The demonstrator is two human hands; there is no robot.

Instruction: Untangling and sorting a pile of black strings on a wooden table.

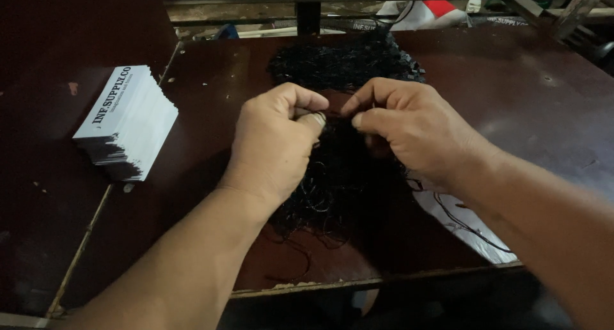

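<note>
Head camera view: both hands work at the middle of a dark brown table (524,106). A tangled bundle of thin black strings (332,183) lies directly beneath and between the hands, with its long axis running from the far side of the table toward the near edge. Its far end widens into a dense black heap (342,61); loose strands trail toward the near edge.

The left hand (275,138) is closed, thumb and forefinger pinched on a strand at the top of the bundle. The right hand (409,125) is likewise closed in a pinch, fingertips almost touching those of the left. Both hands sit equally near the bundle, one on either side of its axis.

A stack of white cards (128,122) rests well apart, to the left.
</note>
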